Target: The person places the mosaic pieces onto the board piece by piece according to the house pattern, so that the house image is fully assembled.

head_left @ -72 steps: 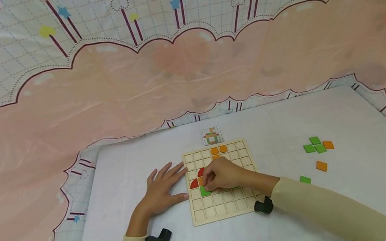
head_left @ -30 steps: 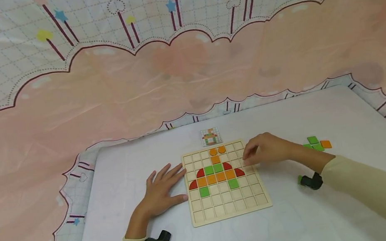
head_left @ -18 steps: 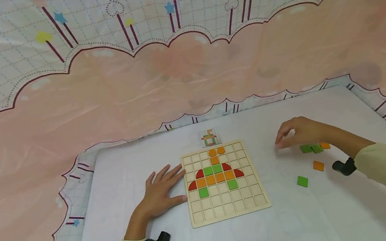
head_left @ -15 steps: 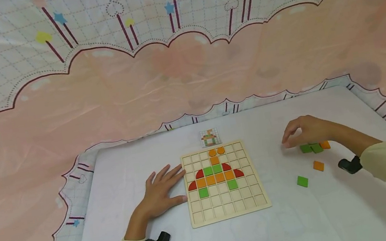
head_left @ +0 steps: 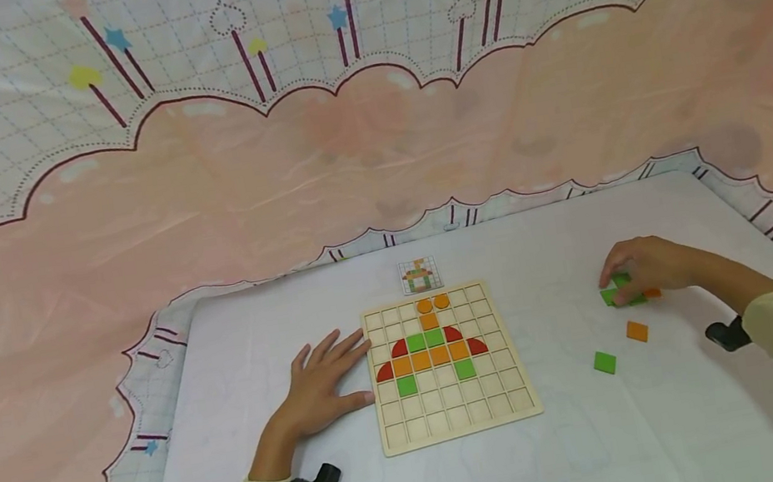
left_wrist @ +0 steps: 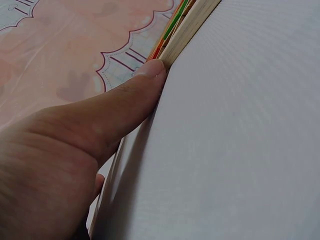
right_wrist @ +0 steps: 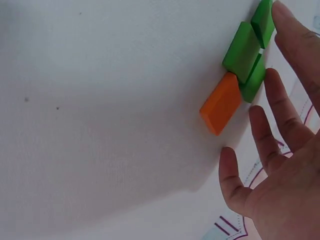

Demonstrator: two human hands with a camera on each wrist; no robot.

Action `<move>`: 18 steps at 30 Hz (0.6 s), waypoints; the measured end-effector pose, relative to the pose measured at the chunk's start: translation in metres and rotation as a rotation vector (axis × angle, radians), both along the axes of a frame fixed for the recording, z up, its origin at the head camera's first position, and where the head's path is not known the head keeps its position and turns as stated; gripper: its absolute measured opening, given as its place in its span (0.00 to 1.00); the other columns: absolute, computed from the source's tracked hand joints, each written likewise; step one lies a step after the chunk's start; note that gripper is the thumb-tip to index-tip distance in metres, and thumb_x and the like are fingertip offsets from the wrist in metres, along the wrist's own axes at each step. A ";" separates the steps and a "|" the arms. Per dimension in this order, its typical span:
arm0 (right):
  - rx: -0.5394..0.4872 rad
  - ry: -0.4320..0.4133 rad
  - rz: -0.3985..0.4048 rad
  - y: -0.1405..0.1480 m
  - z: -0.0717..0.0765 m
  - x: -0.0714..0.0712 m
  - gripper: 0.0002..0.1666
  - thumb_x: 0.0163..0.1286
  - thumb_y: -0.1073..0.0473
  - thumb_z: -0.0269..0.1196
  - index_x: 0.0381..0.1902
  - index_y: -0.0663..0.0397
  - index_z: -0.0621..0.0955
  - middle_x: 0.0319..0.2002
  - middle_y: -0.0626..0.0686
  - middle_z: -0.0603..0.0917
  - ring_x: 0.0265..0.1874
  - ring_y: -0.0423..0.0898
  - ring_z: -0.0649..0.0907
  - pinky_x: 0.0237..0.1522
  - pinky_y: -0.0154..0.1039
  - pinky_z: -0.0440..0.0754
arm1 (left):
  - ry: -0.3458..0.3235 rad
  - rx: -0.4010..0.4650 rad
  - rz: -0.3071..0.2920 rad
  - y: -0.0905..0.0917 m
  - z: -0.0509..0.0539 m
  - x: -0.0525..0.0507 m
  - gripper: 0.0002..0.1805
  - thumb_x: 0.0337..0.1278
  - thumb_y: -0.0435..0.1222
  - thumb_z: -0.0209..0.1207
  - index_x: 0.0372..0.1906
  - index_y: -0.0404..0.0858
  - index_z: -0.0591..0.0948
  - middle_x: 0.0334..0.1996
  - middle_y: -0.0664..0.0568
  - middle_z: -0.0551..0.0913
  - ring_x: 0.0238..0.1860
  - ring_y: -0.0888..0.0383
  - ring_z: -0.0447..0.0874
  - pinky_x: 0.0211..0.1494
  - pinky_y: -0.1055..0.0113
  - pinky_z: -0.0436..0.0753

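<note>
The left hand [head_left: 322, 384] lies spread on the white surface, its fingertips and thumb at the left edge of the wooden grid board [head_left: 462, 430]. In the left wrist view the left thumb [left_wrist: 120, 107] touches the board's side [left_wrist: 187, 32]. Red, orange and green pieces sit in the board's cells. Over the cluster of green tiles at the right, the right hand [head_left: 652, 264] is lowered with bent fingers. In the right wrist view the right hand [right_wrist: 285, 165] has its fingers apart beside green tiles [right_wrist: 242, 52] and an orange tile [right_wrist: 220, 104]; no tile is seen held.
A small patterned card [head_left: 420, 275] lies just behind the board. A loose orange tile [head_left: 637, 331] and a loose green tile [head_left: 605, 362] lie right of the board, nearer the front than the cluster. A patterned cloth [head_left: 359, 161] hangs behind the white surface.
From the board, the right hand has moved right to the tile cluster. Pieces it covered on the board earlier now show. The left hand has stayed at the board's edge.
</note>
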State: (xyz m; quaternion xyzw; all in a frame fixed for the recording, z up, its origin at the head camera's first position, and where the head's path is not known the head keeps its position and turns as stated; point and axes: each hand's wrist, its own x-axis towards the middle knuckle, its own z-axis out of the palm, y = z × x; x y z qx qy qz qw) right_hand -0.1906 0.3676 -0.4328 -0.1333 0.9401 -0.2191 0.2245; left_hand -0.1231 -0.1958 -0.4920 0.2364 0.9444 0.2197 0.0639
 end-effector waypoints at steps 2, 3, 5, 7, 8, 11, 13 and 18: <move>-0.005 0.008 -0.006 0.001 -0.002 0.001 0.18 0.55 0.43 0.78 0.43 0.39 0.89 0.55 0.53 0.84 0.59 0.60 0.77 0.61 0.65 0.76 | 0.004 0.001 -0.001 0.000 0.000 0.000 0.45 0.55 0.59 0.68 0.77 0.54 0.67 0.80 0.56 0.62 0.83 0.42 0.48 0.77 0.32 0.40; -0.008 0.014 -0.007 0.001 -0.003 0.001 0.18 0.55 0.43 0.78 0.42 0.39 0.89 0.55 0.53 0.84 0.59 0.60 0.77 0.61 0.65 0.76 | 0.006 0.001 -0.001 0.000 0.000 0.000 0.45 0.55 0.59 0.68 0.77 0.54 0.67 0.80 0.55 0.62 0.83 0.42 0.48 0.77 0.31 0.40; -0.010 0.024 -0.008 0.001 -0.005 0.001 0.17 0.55 0.44 0.79 0.41 0.39 0.89 0.54 0.53 0.84 0.57 0.59 0.77 0.60 0.63 0.77 | 0.009 0.000 -0.002 -0.001 -0.001 0.000 0.45 0.54 0.59 0.68 0.77 0.54 0.67 0.80 0.55 0.62 0.83 0.42 0.48 0.77 0.31 0.40; -0.011 0.032 -0.008 0.001 -0.006 0.001 0.16 0.54 0.45 0.79 0.40 0.40 0.89 0.53 0.53 0.84 0.56 0.58 0.77 0.59 0.62 0.78 | 0.003 -0.002 0.000 -0.001 -0.001 0.000 0.46 0.54 0.59 0.68 0.78 0.54 0.67 0.81 0.56 0.61 0.83 0.43 0.47 0.78 0.32 0.39; -0.012 0.036 -0.009 0.001 -0.007 0.001 0.15 0.54 0.46 0.79 0.39 0.40 0.89 0.52 0.52 0.84 0.55 0.57 0.77 0.59 0.62 0.78 | 0.000 -0.004 0.001 -0.001 -0.001 0.000 0.46 0.54 0.59 0.68 0.78 0.54 0.66 0.81 0.56 0.61 0.83 0.43 0.46 0.78 0.32 0.39; -0.015 0.046 -0.011 0.000 -0.008 0.001 0.14 0.54 0.48 0.79 0.37 0.40 0.89 0.51 0.51 0.84 0.54 0.56 0.77 0.60 0.61 0.78 | -0.006 -0.006 0.005 -0.001 -0.002 -0.001 0.46 0.54 0.59 0.68 0.78 0.55 0.66 0.81 0.57 0.60 0.83 0.44 0.45 0.78 0.33 0.39; -0.013 0.055 -0.006 0.000 -0.009 0.001 0.13 0.54 0.49 0.79 0.37 0.40 0.89 0.51 0.51 0.84 0.54 0.56 0.77 0.60 0.61 0.77 | -0.001 -0.002 0.003 -0.001 -0.003 -0.001 0.46 0.54 0.60 0.68 0.78 0.54 0.67 0.81 0.56 0.61 0.83 0.43 0.46 0.78 0.32 0.39; -0.008 0.074 0.003 -0.002 -0.010 0.002 0.14 0.53 0.49 0.80 0.35 0.40 0.87 0.51 0.52 0.84 0.54 0.56 0.78 0.60 0.62 0.77 | 0.001 -0.003 0.002 -0.001 -0.003 -0.001 0.46 0.54 0.59 0.68 0.78 0.54 0.66 0.81 0.56 0.61 0.83 0.44 0.46 0.78 0.32 0.39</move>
